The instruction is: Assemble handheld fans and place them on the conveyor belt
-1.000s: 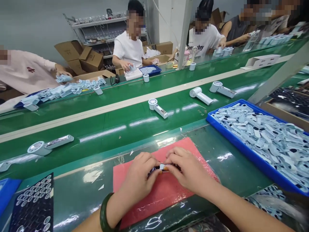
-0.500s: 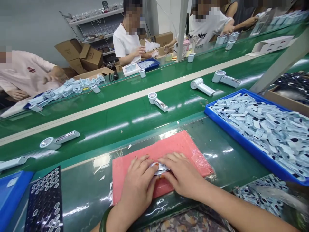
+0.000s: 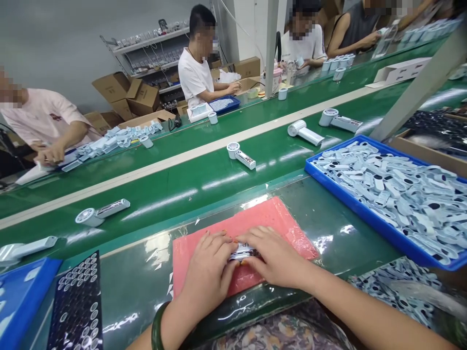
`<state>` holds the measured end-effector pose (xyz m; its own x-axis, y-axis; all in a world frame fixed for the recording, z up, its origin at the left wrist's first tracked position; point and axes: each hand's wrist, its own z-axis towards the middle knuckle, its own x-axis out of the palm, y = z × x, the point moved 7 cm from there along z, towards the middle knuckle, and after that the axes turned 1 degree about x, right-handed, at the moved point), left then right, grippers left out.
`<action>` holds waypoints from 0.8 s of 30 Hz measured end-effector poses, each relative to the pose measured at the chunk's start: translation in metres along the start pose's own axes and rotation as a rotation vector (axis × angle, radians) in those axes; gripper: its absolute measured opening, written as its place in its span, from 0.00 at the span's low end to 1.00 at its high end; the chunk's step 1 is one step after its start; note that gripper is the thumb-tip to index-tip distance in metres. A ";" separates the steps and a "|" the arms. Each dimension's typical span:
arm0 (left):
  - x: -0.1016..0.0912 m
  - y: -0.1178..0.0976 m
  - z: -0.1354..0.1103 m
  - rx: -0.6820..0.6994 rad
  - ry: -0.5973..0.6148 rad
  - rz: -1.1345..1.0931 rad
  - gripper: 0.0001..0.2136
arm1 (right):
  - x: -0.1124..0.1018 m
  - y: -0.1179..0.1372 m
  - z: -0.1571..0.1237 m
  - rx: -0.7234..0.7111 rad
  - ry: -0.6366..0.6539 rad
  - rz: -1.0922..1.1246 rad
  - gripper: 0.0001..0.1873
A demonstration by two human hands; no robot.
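The green conveyor belt [image 3: 175,177] runs along the far edge of the worktop [image 3: 146,287]; both its ends are cut off. The worktop's near edge is partly hidden by the forearms. At its right end lies a blue tray [image 3: 350,199] heaped with pale blue parts; its right side is out of view and its floor is covered. Near the middle of the near edge lies a red mat [image 3: 255,216], its centre hidden under the hands. At the left end a second blue tray [image 3: 38,296] is cut off by the frame, contents only partly seen. Beside it, a black sheet [image 3: 75,301] with white-rimmed ovals runs out of view below.

The left hand [image 3: 206,265] and right hand [image 3: 272,257] grasp one shiny silvery part [image 3: 243,253] between fingers and thumbs, above the mat's middle. Both ends of the part are hidden by the fingers; its marking is illegible, and whether it touches the mat cannot be told.

By the near right corner, a heap of small parts [image 3: 397,287] is blurred and partly under clear film. Round-headed handled pieces [image 3: 245,159] lie on the belt, the leftmost cut off. White scraps [image 3: 170,279] lie just left of the mat.
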<state>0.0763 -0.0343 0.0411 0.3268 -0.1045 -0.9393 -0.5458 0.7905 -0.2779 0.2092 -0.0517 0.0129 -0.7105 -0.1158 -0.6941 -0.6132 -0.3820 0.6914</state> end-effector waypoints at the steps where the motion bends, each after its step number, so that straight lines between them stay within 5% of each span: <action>1: 0.000 0.000 -0.001 -0.010 0.001 -0.010 0.12 | -0.001 0.000 0.000 0.001 -0.002 0.032 0.22; 10: 0.001 0.000 -0.002 -0.142 -0.002 -0.057 0.13 | 0.001 0.003 0.003 0.038 0.007 0.056 0.18; 15: -0.006 -0.006 0.006 0.020 0.004 0.166 0.17 | -0.009 0.002 -0.002 0.051 -0.005 0.111 0.24; 19: -0.024 0.019 0.025 0.275 -0.066 0.406 0.12 | -0.061 -0.015 -0.019 0.098 -0.203 -0.012 0.27; 22: -0.040 0.065 0.071 0.387 -0.114 0.526 0.14 | -0.124 -0.047 -0.043 0.270 -0.435 -0.335 0.18; 24: -0.053 0.098 0.113 0.342 -0.150 0.626 0.15 | -0.160 -0.073 -0.057 0.446 -0.467 -0.555 0.16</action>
<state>0.0928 0.1173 0.0864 0.1481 0.4931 -0.8573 -0.4012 0.8223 0.4036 0.3876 -0.0574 0.0618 -0.2756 0.4091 -0.8699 -0.9240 0.1369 0.3571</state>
